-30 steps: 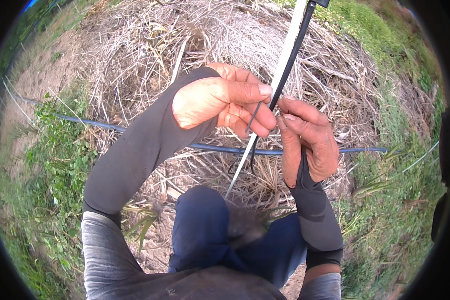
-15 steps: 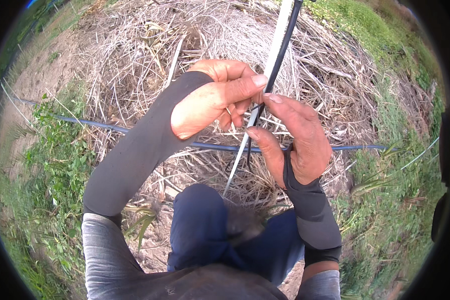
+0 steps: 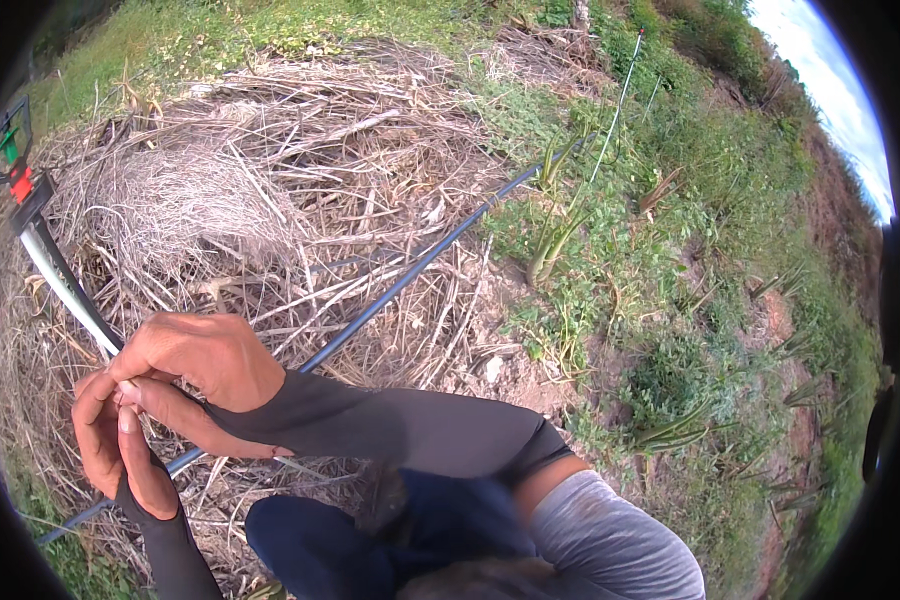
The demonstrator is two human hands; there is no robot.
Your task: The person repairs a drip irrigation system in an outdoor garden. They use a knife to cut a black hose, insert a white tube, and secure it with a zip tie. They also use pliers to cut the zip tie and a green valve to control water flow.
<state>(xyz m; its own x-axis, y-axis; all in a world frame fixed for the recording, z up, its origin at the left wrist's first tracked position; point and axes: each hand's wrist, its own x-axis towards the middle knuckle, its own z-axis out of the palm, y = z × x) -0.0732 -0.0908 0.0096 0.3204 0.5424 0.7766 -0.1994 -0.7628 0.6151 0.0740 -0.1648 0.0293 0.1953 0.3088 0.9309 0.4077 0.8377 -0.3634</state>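
A sprinkler stake (image 3: pixel 58 265), a white rod with a black tube alongside it, leans at the left. At its top sits a sprinkler head (image 3: pixel 18 165) with a black frame and green and red parts. My right hand (image 3: pixel 205 365) reaches across and closes at the stake, fingers bent down and thumb pressed in. Just below it, my left hand (image 3: pixel 120 450) is closed too, its fingertips meeting the right thumb. The stake disappears behind my fingers, which also hide any small piece pinched between them.
A dark blue hose (image 3: pixel 400 285) crosses the ground diagonally, passing beneath my hands. Dry stalks and straw (image 3: pixel 190 200) lie heaped ahead. Green weeds and spiky plants (image 3: pixel 550 240) grow to the right, where another thin white stake (image 3: pixel 622 95) stands. My bent knees (image 3: pixel 295 545) are below.
The view has swung to the right, so my hands and the stake now appear at the left. My right hand now bends over the stake, and the two hands are closer together.
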